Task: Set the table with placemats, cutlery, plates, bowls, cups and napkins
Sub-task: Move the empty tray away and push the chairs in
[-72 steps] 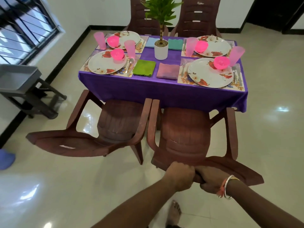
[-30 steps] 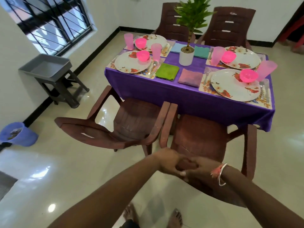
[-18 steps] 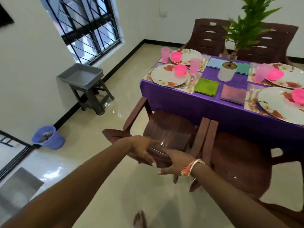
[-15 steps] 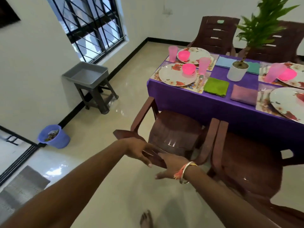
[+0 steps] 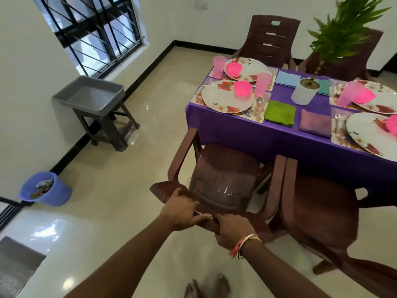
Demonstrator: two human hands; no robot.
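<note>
The counter (image 5: 236,134), draped in purple cloth, fills the upper right of the frame. Below it, at centre, a brown plastic armchair (image 5: 223,177) faces the cloth edge. At lower centre both hands grip the top rim of its backrest: the left hand (image 5: 181,214) has its fingers curled over the rim, and the right hand (image 5: 233,232) closes round it just beside. On the counter's left end a floral placemat (image 5: 258,118) bears a white floral round plate (image 5: 221,97). A green square cloth napkin (image 5: 279,112) lies just right of the placemat. A translucent pink tumbler (image 5: 263,82) stands behind, and a bright pink plastic bowl (image 5: 242,88) sits on the plate.
</note>
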